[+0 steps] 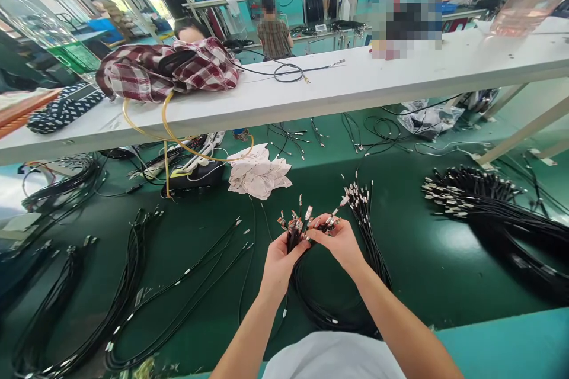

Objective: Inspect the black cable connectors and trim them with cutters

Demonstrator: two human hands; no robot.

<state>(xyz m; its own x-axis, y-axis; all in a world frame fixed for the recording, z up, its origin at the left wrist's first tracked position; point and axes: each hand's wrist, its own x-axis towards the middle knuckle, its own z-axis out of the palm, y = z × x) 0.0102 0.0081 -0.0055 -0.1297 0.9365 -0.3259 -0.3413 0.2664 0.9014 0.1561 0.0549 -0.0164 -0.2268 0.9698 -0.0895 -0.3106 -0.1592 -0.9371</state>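
My left hand (281, 256) is wrapped round a bundle of black cables (293, 237) whose metal connector ends stick up above the fingers. Close beside it, my right hand (335, 240) pinches a few connector ends (329, 224) of the same kind, its fingers touching the bundle. From the hands the cables loop down toward my body in a wide curve. Just right of my right hand lies another bunch of black cables (367, 219), its silvery ends pointing away from me. The exact number of cables in each hand cannot be made out.
A thick cable pile (466, 195) lies at the right, and more cable bunches (136, 249) at the left. Crumpled white cloth (259, 172) sits ahead. Above the green table (413, 260) runs a white shelf (284, 92) bearing a plaid cloth (169, 68). Several people are beyond.
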